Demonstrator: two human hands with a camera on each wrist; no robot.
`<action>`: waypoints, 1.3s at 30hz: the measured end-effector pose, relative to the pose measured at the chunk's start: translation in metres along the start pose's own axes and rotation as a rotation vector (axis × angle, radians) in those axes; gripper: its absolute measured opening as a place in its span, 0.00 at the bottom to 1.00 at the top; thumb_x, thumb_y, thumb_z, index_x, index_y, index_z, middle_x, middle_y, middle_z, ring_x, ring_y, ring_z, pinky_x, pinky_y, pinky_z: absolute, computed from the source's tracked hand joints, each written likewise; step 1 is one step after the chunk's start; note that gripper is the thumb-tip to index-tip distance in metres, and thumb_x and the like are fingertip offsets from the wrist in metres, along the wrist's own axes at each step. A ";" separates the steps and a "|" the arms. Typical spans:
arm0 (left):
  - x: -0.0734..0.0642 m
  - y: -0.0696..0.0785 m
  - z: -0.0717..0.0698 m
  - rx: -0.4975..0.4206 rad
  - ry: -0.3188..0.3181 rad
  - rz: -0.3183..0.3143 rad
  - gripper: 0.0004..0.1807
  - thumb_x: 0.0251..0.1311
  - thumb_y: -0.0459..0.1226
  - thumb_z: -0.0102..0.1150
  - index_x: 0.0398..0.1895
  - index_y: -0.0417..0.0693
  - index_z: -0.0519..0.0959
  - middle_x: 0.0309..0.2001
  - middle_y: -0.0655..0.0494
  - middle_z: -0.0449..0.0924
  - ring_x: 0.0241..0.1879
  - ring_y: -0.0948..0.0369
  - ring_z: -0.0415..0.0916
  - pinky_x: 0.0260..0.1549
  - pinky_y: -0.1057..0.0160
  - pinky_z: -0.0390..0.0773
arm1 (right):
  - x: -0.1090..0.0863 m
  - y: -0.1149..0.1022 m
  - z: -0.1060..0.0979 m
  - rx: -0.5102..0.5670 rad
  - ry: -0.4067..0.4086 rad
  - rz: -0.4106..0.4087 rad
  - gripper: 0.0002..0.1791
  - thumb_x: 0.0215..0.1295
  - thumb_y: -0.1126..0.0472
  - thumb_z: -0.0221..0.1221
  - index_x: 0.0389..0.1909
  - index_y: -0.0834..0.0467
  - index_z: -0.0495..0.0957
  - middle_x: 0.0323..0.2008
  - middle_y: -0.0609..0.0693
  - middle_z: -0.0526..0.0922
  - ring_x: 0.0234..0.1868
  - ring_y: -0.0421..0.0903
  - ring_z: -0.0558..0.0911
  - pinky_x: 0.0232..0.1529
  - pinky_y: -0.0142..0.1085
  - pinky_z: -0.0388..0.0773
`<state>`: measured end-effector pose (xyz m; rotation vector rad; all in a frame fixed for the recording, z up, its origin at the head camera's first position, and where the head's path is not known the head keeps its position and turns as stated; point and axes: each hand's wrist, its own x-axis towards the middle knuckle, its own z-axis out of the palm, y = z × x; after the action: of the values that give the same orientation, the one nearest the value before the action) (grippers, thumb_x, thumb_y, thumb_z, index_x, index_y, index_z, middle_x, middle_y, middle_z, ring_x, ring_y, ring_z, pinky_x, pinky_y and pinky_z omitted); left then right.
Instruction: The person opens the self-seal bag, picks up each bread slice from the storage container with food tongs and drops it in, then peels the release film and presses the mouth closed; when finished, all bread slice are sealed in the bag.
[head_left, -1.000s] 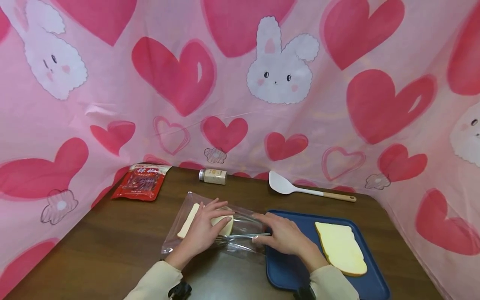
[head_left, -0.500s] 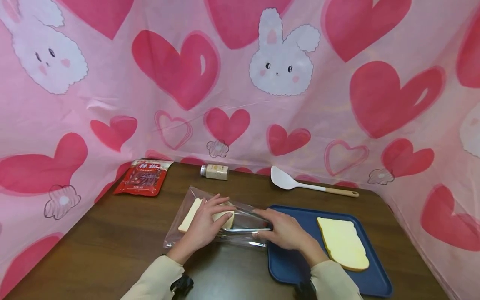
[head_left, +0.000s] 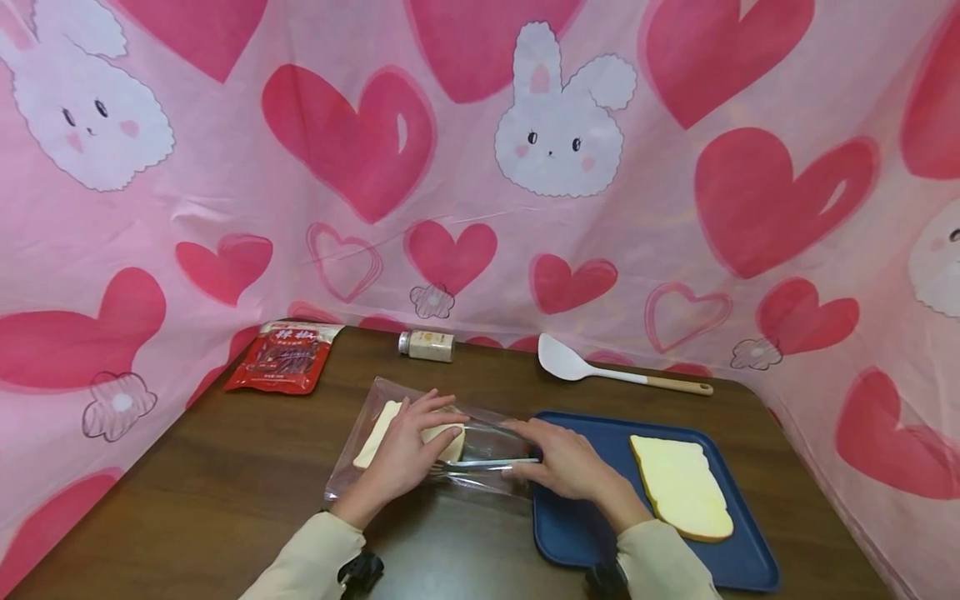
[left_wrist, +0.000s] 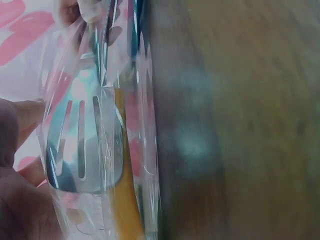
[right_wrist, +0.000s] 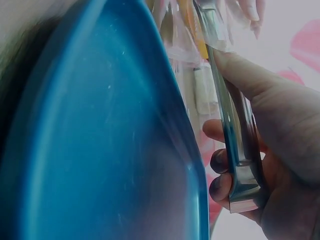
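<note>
A slice of bread [head_left: 378,433] lies inside a clear plastic bag [head_left: 487,429] on the table. My left hand [head_left: 405,450] lies over the bagged bread, fingers spread and fairly straight. With my right hand [head_left: 566,462] I grip metal tongs [right_wrist: 242,150] by the handle end, thumb on one side and fingers on the other. The tongs' slotted flat head [left_wrist: 85,175] reaches into the bag, right beside the brown crust [left_wrist: 127,210]. Part of the bread is hidden beneath my left hand.
A blue tray [head_left: 585,546] under my right forearm bears another bread slice [head_left: 682,487]. Along the back are a red packet [head_left: 285,358], a seasoning bottle [head_left: 427,345] lying on its side and a white spatula [head_left: 566,360] with a wooden handle. A pink heart-print cloth [head_left: 450,167] encloses the table.
The head view has shifted slightly. Both hands, the tongs and the bagged bread keep nearly the same places on the table.
</note>
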<state>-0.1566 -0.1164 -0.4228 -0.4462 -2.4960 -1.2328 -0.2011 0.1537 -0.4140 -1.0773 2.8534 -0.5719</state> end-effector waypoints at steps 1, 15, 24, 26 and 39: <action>0.001 0.000 0.000 -0.003 -0.002 0.001 0.11 0.65 0.33 0.70 0.50 0.49 0.91 0.65 0.41 0.82 0.76 0.37 0.67 0.75 0.22 0.47 | 0.001 0.000 0.000 -0.007 0.002 -0.002 0.37 0.66 0.34 0.67 0.72 0.43 0.75 0.48 0.45 0.84 0.46 0.44 0.83 0.41 0.46 0.82; -0.001 -0.004 0.001 -0.013 -0.007 -0.036 0.11 0.66 0.33 0.70 0.50 0.50 0.91 0.66 0.42 0.82 0.75 0.38 0.68 0.75 0.23 0.50 | 0.009 -0.005 -0.003 -0.031 -0.084 0.009 0.37 0.66 0.35 0.68 0.72 0.46 0.75 0.46 0.46 0.83 0.45 0.46 0.85 0.43 0.50 0.84; -0.001 -0.005 -0.002 0.013 -0.004 -0.056 0.12 0.66 0.32 0.70 0.51 0.49 0.91 0.65 0.40 0.83 0.74 0.36 0.70 0.70 0.21 0.56 | 0.010 -0.005 -0.004 0.005 -0.053 0.053 0.40 0.61 0.34 0.71 0.71 0.46 0.76 0.46 0.42 0.83 0.44 0.42 0.81 0.43 0.47 0.81; -0.001 -0.006 -0.001 0.024 -0.002 -0.063 0.12 0.65 0.32 0.70 0.51 0.49 0.91 0.64 0.41 0.83 0.73 0.36 0.70 0.70 0.20 0.55 | 0.007 -0.005 -0.005 0.012 -0.044 0.068 0.40 0.61 0.34 0.71 0.71 0.46 0.77 0.52 0.46 0.86 0.50 0.47 0.84 0.48 0.52 0.83; 0.005 -0.007 0.001 0.059 0.013 -0.053 0.11 0.65 0.33 0.70 0.49 0.46 0.91 0.62 0.39 0.84 0.70 0.34 0.73 0.67 0.21 0.60 | 0.002 0.004 -0.009 0.012 0.011 0.092 0.40 0.58 0.35 0.74 0.68 0.49 0.80 0.61 0.51 0.86 0.60 0.54 0.85 0.57 0.60 0.83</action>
<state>-0.1641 -0.1189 -0.4266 -0.3583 -2.5414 -1.1742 -0.2062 0.1577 -0.4069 -0.9377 2.8864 -0.5900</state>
